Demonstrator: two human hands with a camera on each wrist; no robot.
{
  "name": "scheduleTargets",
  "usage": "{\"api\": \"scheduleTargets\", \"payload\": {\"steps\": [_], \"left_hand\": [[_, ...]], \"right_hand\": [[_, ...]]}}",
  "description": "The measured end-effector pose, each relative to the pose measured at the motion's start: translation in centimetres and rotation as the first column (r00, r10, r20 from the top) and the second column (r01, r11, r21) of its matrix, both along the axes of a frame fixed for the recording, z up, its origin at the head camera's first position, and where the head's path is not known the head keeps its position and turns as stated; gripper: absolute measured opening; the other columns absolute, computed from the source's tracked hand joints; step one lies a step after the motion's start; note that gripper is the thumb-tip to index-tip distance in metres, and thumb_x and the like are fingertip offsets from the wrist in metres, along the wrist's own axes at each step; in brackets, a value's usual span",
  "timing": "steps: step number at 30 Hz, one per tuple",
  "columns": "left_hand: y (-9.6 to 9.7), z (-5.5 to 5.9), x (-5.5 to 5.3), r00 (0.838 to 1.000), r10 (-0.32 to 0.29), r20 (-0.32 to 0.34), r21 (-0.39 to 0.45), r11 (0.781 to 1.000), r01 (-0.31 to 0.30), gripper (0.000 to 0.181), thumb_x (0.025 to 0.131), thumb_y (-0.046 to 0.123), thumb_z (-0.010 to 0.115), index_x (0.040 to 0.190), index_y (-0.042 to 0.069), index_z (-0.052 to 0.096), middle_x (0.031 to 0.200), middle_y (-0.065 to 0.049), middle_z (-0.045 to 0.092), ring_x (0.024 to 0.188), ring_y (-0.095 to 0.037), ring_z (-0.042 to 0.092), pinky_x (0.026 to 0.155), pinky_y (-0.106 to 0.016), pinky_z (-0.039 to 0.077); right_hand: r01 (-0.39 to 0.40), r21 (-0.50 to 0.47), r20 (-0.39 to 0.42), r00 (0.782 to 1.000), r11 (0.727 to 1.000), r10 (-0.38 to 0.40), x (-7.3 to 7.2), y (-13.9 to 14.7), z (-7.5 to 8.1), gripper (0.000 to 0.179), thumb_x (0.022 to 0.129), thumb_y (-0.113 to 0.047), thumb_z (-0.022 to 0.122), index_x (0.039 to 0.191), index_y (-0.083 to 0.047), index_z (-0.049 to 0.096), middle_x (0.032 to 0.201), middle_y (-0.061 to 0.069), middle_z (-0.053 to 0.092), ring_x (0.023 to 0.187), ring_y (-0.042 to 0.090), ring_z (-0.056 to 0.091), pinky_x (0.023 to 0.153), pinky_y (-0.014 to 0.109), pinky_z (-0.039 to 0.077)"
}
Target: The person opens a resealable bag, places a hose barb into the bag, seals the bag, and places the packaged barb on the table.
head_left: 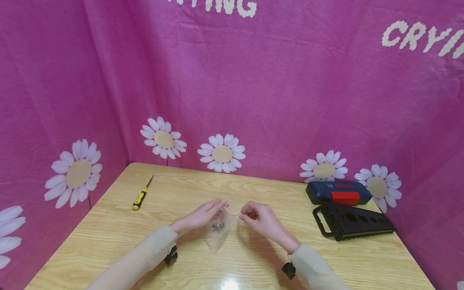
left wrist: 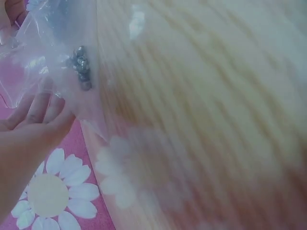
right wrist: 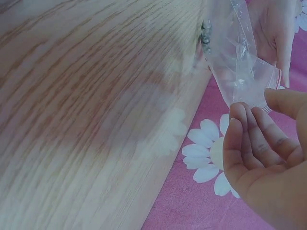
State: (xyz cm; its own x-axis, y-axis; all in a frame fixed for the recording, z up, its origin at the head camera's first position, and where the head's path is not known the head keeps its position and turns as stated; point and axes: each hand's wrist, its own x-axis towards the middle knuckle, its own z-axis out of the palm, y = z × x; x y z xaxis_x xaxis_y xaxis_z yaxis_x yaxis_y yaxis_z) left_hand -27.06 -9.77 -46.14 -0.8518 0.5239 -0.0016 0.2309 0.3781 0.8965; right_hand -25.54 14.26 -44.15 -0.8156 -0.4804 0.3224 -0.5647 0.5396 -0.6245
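A clear plastic zip bag (head_left: 215, 241) hangs slanting between the two hands, its lower corner pointing toward the person. Small dark metal pieces, which look like screws (left wrist: 81, 67), lie bunched inside it. The left hand (head_left: 201, 216) holds the bag at its left side, fingers against the plastic; the thumb is hidden in the left wrist view. On the other side, the right hand (head_left: 264, 220) pinches the red-lined zip edge (right wrist: 274, 88) between thumb and fingertips, drawing that edge out toward the right.
A yellow and black screwdriver (head_left: 140, 198) lies at the left of the wooden table (head_left: 174, 185). At the right stand a dark blue case with a red latch (head_left: 338, 192) and a black plastic holder with round holes (head_left: 357, 221). A pink cloth with daisies hangs behind.
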Motion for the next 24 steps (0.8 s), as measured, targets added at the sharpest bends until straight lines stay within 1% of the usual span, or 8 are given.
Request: {"api": "scheduleTargets", "payload": {"steps": [1,3,4,7,11,16,22,24], "left_hand": [[0.0,0.0,0.0,1.000,0.005,-0.015,0.007,1.000,-0.005,0.049,0.110,0.035,0.027,0.140,0.003,0.049,0.128,-0.017,0.061,0.123,-0.032,0.057,0.108,-0.049,0.044],[0.1,0.0,-0.2,0.998,0.011,-0.069,0.013,1.000,-0.010,0.042,0.110,0.030,0.030,0.135,0.005,0.053,0.124,-0.016,0.063,0.118,-0.030,0.059,0.104,-0.046,0.048],[0.1,0.0,-0.3,0.995,0.016,-0.100,0.015,1.000,-0.014,0.038,0.109,0.027,0.034,0.132,0.006,0.055,0.124,-0.016,0.064,0.117,-0.029,0.060,0.102,-0.045,0.049],[0.2,0.0,-0.5,0.980,0.041,-0.197,0.026,0.999,-0.037,0.028,0.105,0.023,0.047,0.124,0.009,0.062,0.123,-0.015,0.067,0.108,-0.024,0.063,0.093,-0.033,0.052],[0.3,0.3,-0.7,0.963,0.092,-0.253,0.057,0.995,-0.080,0.025,0.101,0.024,0.057,0.115,0.008,0.069,0.112,-0.012,0.072,0.096,-0.018,0.065,0.082,-0.021,0.051],[0.4,0.9,-0.7,0.950,0.145,-0.276,0.091,0.988,-0.124,0.023,0.099,0.025,0.061,0.106,0.008,0.073,0.103,-0.008,0.075,0.095,-0.015,0.067,0.084,-0.021,0.052],[0.5,1.7,-0.5,0.943,0.200,-0.265,0.129,0.977,-0.171,0.017,0.099,0.022,0.061,0.102,0.010,0.072,0.093,-0.007,0.074,0.084,-0.009,0.066,0.078,-0.021,0.054],[0.5,1.9,-0.5,0.939,0.210,-0.273,0.145,0.974,-0.176,0.015,0.099,0.019,0.061,0.103,0.010,0.072,0.091,-0.007,0.074,0.081,-0.009,0.066,0.077,-0.024,0.056]], "right_hand": [[0.002,-0.002,0.001,1.000,1.000,-0.002,0.0,0.0,0.0,0.007,0.089,-0.012,0.071,0.091,-0.007,0.068,0.082,0.005,0.073,0.072,0.004,0.064,0.067,0.019,0.055],[0.005,-0.008,0.003,1.000,1.000,-0.005,0.0,0.1,0.1,0.006,0.089,-0.011,0.071,0.092,-0.007,0.069,0.082,0.005,0.073,0.072,0.003,0.063,0.067,0.019,0.055],[0.007,-0.008,0.003,1.000,1.000,-0.007,0.0,0.1,0.1,0.006,0.089,-0.011,0.071,0.092,-0.007,0.069,0.082,0.005,0.073,0.072,0.002,0.063,0.067,0.019,0.054],[0.008,-0.009,-0.001,1.000,1.000,-0.008,0.0,0.1,0.3,0.005,0.089,-0.011,0.071,0.092,-0.007,0.069,0.083,0.005,0.074,0.072,0.002,0.063,0.066,0.019,0.054],[0.000,-0.010,-0.013,1.000,1.000,0.000,-0.1,0.2,0.5,0.007,0.089,-0.011,0.071,0.094,-0.006,0.070,0.084,0.004,0.074,0.074,0.004,0.064,0.067,0.019,0.054],[-0.012,-0.006,-0.021,1.000,1.000,0.012,-0.1,0.2,0.7,0.006,0.090,-0.010,0.070,0.094,-0.006,0.070,0.085,0.004,0.074,0.074,0.004,0.065,0.068,0.019,0.055],[-0.004,-0.019,-0.014,1.000,1.000,0.004,-0.1,0.7,1.6,0.007,0.090,-0.007,0.069,0.097,-0.005,0.070,0.087,0.005,0.074,0.075,0.005,0.065,0.069,0.020,0.055],[0.000,-0.021,-0.013,1.000,1.000,0.000,-0.1,0.9,1.9,0.007,0.090,-0.007,0.069,0.097,-0.005,0.070,0.087,0.005,0.074,0.075,0.005,0.065,0.068,0.020,0.055]]}}
